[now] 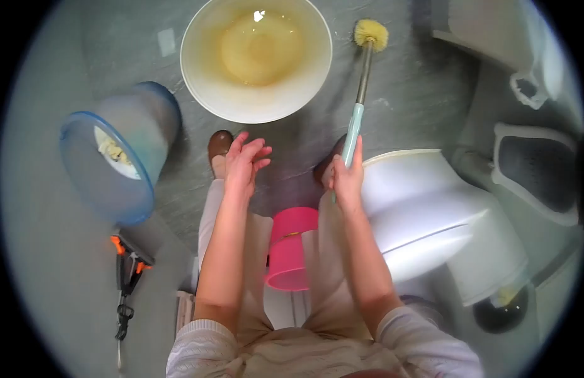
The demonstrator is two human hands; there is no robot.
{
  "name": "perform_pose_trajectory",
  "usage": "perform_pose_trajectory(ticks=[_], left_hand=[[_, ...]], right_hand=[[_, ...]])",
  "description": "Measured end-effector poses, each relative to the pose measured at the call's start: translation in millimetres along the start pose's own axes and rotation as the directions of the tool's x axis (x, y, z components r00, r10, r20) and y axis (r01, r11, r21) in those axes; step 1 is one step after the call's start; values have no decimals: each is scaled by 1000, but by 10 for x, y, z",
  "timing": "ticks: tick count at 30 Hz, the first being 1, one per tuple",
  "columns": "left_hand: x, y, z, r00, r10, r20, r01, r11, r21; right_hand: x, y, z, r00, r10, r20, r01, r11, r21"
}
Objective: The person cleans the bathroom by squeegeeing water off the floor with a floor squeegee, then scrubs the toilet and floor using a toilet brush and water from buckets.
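Note:
My right hand (pixel 348 181) is wrapped round the pale green handle of a toilet brush (pixel 363 75). Its metal shaft points away from me, and the round yellow bristle head lies over the grey floor, right of the basin. Touching nothing, my left hand (pixel 243 165) hovers above the floor near my shoe with its fingers apart. Ahead of it stands a large white basin (pixel 197 79) with yellowish liquid in its bottom.
At left a translucent blue-rimmed bin (pixel 150 135) with crumpled paper inside lies tilted. Beside it is an orange-and-black tool (pixel 131 261). A pink plastic bucket or stool (pixel 289 255) sits between my legs. A white toilet (pixel 424 208) and a dark round container (pixel 501 312) are at right.

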State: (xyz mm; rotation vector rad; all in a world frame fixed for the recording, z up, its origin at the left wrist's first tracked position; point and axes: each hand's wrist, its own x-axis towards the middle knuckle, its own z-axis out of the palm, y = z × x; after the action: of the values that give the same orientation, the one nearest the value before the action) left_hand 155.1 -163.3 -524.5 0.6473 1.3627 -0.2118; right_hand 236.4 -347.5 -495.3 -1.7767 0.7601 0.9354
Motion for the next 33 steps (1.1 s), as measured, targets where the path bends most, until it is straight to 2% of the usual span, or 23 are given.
perform_pose_trajectory(ticks=[2, 5, 6, 9, 10, 14, 18, 21, 25, 27, 33], left_hand=[[73, 73, -52, 999, 30, -27, -30, 1000, -5], [161, 175, -125, 997, 75, -16, -76, 994, -82], [295, 198, -188, 995, 82, 53, -72, 984, -162], [555, 374, -15, 996, 88, 31, -80, 973, -215], [576, 398, 28, 996, 79, -52, -87, 981, -171], [396, 526, 89, 980, 156, -119, -172, 976, -137], [-61, 895, 124, 958, 197, -208, -204, 979, -10], [-251, 1200, 211, 963, 183, -199, -155, 976, 150], [-20, 1527, 492, 947, 207, -247, -128, 945, 301], [190, 1626, 677, 897, 304, -322, -164, 904, 395], [652, 1652, 943, 851, 437, -293, -182, 766, 616]], right_hand=[[-101, 67, 162, 1000, 19, -20, -14, 979, 202], [-67, -59, 196, 999, 53, 0, -49, 934, 353], [-42, -64, 179, 998, 51, 30, -59, 915, 399], [-82, -157, -46, 980, 140, 144, -191, 868, 458], [-84, -140, -92, 980, 135, 148, -191, 857, 479], [-58, -229, -126, 980, 117, 159, -182, 847, 499], [-80, -368, -229, 975, 122, 187, -204, 827, 524], [-39, -415, -274, 976, 90, 198, -190, 799, 571], [10, -457, -320, 978, 59, 199, -168, 790, 590], [-24, -504, -315, 979, 61, 193, -167, 783, 599], [-21, -232, -289, 973, 82, 216, -194, 796, 573]])
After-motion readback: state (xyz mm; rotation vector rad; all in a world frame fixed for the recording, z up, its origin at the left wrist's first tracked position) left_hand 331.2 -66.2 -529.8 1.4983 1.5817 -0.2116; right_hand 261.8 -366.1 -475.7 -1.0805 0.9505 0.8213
